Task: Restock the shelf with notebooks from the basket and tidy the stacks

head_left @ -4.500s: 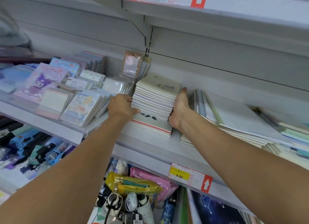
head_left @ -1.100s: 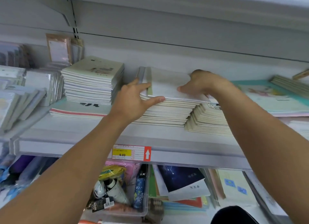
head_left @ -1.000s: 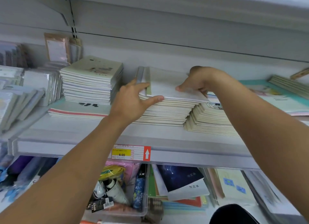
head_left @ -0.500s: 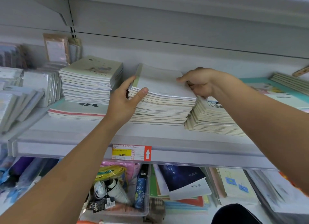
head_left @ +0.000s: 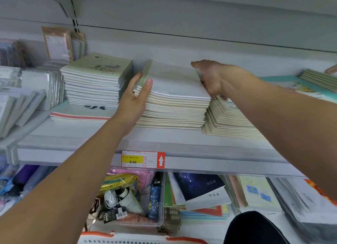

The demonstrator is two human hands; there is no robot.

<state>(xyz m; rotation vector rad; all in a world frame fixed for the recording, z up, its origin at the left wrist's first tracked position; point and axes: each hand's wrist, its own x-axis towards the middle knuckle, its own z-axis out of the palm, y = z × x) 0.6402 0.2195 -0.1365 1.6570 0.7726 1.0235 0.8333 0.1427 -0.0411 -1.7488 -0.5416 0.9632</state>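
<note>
The middle stack of notebooks (head_left: 173, 99) sits on the shelf (head_left: 164, 141) between both hands, the left hand (head_left: 135, 101) gripping its left edge, the right hand (head_left: 215, 79) clasping its right side.

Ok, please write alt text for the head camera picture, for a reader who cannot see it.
Two hands, left hand and right hand, hold the sides of the middle notebook stack on a grey shelf. More notebook stacks stand on both sides, and a price label reads 6.00.
</note>
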